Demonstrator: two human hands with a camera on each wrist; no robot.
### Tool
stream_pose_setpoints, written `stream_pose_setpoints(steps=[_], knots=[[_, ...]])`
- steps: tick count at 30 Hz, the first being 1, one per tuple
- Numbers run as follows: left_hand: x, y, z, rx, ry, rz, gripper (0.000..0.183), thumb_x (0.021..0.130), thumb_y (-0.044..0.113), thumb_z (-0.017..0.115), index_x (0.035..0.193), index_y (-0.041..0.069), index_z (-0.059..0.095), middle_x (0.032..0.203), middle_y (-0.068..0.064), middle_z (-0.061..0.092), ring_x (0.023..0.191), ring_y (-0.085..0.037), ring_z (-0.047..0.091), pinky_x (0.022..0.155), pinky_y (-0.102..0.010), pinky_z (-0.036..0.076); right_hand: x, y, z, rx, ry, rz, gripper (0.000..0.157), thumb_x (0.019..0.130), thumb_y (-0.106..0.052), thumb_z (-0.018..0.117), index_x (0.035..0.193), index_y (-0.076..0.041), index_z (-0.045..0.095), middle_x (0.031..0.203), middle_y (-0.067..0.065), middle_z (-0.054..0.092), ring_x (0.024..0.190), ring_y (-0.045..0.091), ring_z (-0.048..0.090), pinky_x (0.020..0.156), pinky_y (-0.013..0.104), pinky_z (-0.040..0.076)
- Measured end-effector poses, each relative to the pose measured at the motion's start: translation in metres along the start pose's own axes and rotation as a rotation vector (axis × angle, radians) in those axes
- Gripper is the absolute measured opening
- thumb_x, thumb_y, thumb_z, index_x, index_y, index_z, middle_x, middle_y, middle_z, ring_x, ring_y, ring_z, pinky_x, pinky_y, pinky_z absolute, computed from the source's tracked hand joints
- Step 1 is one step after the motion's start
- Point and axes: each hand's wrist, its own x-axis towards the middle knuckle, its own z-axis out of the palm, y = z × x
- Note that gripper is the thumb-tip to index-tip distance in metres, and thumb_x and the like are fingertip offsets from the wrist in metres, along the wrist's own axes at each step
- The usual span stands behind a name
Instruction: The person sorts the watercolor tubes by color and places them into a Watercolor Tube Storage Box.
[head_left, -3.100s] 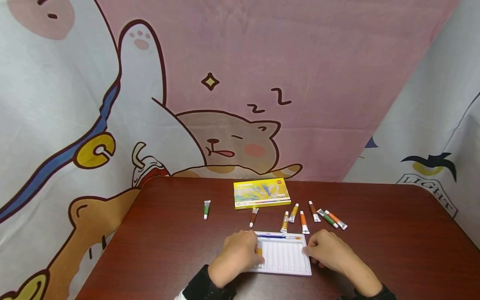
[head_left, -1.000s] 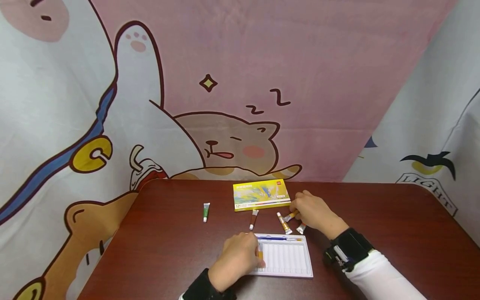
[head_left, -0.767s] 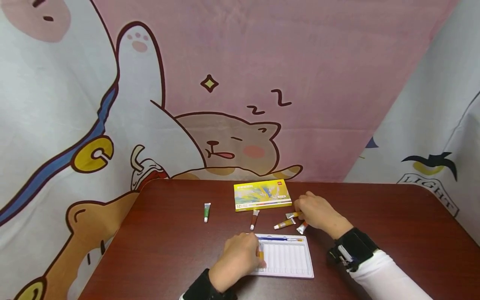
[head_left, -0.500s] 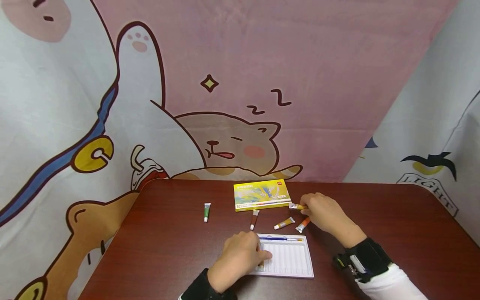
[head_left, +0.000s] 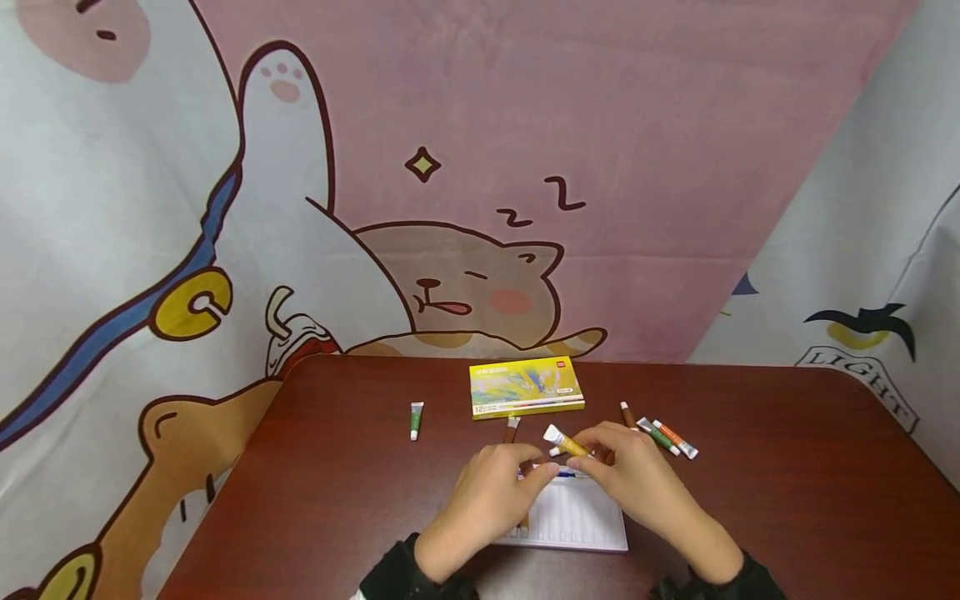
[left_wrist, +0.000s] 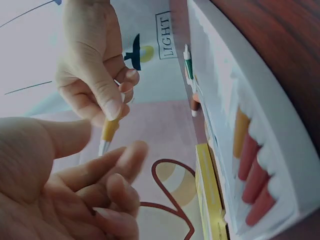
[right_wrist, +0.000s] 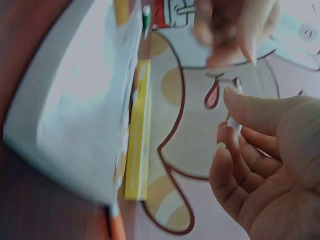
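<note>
My right hand point(head_left: 641, 479) pinches a yellow paint tube point(head_left: 567, 443) between thumb and fingers, above the far edge of a white tray point(head_left: 585, 521). Facing it, my left hand point(head_left: 491, 492) has its thumb and fingers apart and holds nothing. The tube's silvery end points toward the left fingers in the left wrist view. Along the tray's left end lie an ochre tube point(left_wrist: 241, 132) and several red tubes point(left_wrist: 259, 187) side by side. A blue paintbrush point(head_left: 566, 474) rests in the tray's far groove, partly hidden behind the hands.
A yellow paint box point(head_left: 527, 388) lies behind the tray. One green tube point(head_left: 416, 421) lies at left and a brown tube point(head_left: 512, 429) before the box. At right are another brown tube point(head_left: 627, 415), a green tube point(head_left: 657, 437) and an orange tube point(head_left: 676, 439).
My right hand picked up the yellow tube from beside the box and brought it left and nearer, over the tray. My left hand left the tray's left end and rose toward it.
</note>
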Motion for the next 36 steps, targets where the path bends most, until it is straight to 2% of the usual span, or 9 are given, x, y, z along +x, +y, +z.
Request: stream_pose_setpoints(steps=[2, 5, 9, 16, 21, 25, 28, 32, 36], knots=[[0.001, 0.000, -0.001, -0.087, 0.009, 0.028, 0.026, 0.090, 0.041, 0.060, 0.096, 0.019, 0.073, 0.081, 0.012, 0.067, 0.058, -0.002, 0.050, 0.049, -0.022, 0.040, -0.004, -0.008, 0.003, 0.005, 0.019, -0.008, 0.019, 0.073, -0.020, 0.080, 0.087, -0.025, 0.069, 0.072, -0.015, 0.056, 0.062, 0.004, 0.049, 0.047, 0.022, 0.043], [0.003, -0.001, -0.005, -0.204, 0.003, 0.039, 0.026, 0.089, 0.040, 0.062, 0.093, 0.017, 0.073, 0.077, 0.010, 0.067, 0.054, -0.003, 0.048, 0.046, -0.019, 0.039, -0.009, -0.018, 0.007, 0.025, 0.043, -0.006, 0.020, 0.072, -0.019, 0.081, 0.086, -0.026, 0.068, 0.070, -0.015, 0.054, 0.061, 0.003, 0.048, 0.047, 0.021, 0.042], [0.004, -0.002, -0.009, -0.295, 0.002, -0.005, 0.023, 0.088, 0.036, 0.064, 0.089, 0.015, 0.074, 0.067, 0.008, 0.062, 0.050, -0.004, 0.046, 0.043, -0.019, 0.036, -0.014, -0.027, 0.010, 0.054, 0.088, -0.006, 0.022, 0.070, -0.015, 0.082, 0.085, -0.023, 0.068, 0.069, -0.015, 0.053, 0.060, 0.003, 0.048, 0.047, 0.020, 0.042], [0.006, -0.001, -0.005, -0.514, 0.018, -0.079, 0.016, 0.084, 0.030, 0.071, 0.082, 0.015, 0.073, 0.071, 0.003, 0.067, 0.059, -0.007, 0.053, 0.049, -0.021, 0.040, -0.015, -0.034, 0.017, 0.090, 0.170, -0.019, 0.027, 0.065, -0.012, 0.084, 0.083, -0.020, 0.066, 0.068, -0.014, 0.056, 0.058, 0.002, 0.051, 0.047, 0.020, 0.045], [0.005, 0.007, -0.008, -0.676, 0.012, -0.150, 0.013, 0.083, 0.023, 0.071, 0.083, 0.010, 0.072, 0.069, -0.006, 0.066, 0.062, -0.012, 0.057, 0.050, -0.022, 0.040, -0.015, -0.036, 0.015, 0.123, 0.164, -0.027, 0.026, 0.068, -0.019, 0.083, 0.085, -0.023, 0.065, 0.069, -0.015, 0.057, 0.058, 0.002, 0.052, 0.048, 0.021, 0.047], [0.002, 0.022, -0.022, -0.671, 0.032, -0.149, 0.012, 0.084, 0.014, 0.069, 0.082, 0.003, 0.071, 0.070, -0.012, 0.068, 0.061, -0.014, 0.057, 0.050, -0.022, 0.040, -0.012, -0.031, 0.004, 0.073, 0.129, -0.008, 0.018, 0.074, -0.027, 0.079, 0.086, -0.024, 0.067, 0.074, -0.017, 0.061, 0.059, 0.002, 0.052, 0.047, 0.022, 0.046], [0.000, 0.028, -0.029, -0.638, 0.041, -0.139, 0.012, 0.084, 0.010, 0.067, 0.082, 0.000, 0.071, 0.073, -0.013, 0.070, 0.062, -0.010, 0.056, 0.052, -0.022, 0.039, -0.011, -0.021, -0.008, -0.019, 0.086, 0.091, 0.009, 0.079, -0.029, 0.075, 0.085, -0.026, 0.068, 0.069, -0.015, 0.060, 0.053, 0.003, 0.046, 0.044, 0.024, 0.041], [0.003, 0.016, -0.022, -0.592, 0.036, -0.138, 0.011, 0.084, 0.013, 0.068, 0.081, 0.003, 0.072, 0.069, -0.009, 0.069, 0.056, -0.006, 0.047, 0.048, -0.023, 0.034, -0.010, -0.003, -0.020, -0.117, -0.030, 0.228, 0.004, 0.084, -0.025, 0.070, 0.081, -0.024, 0.069, 0.061, -0.011, 0.054, 0.049, 0.007, 0.038, 0.042, 0.027, 0.036], [0.007, -0.002, -0.008, -0.538, 0.012, -0.152, 0.011, 0.084, 0.019, 0.070, 0.078, 0.009, 0.072, 0.063, -0.002, 0.064, 0.049, -0.007, 0.039, 0.044, -0.023, 0.030, -0.013, 0.012, -0.025, -0.162, -0.149, 0.301, 0.021, 0.083, -0.021, 0.069, 0.064, -0.020, 0.062, 0.053, -0.011, 0.045, 0.048, 0.007, 0.037, 0.043, 0.027, 0.031]])
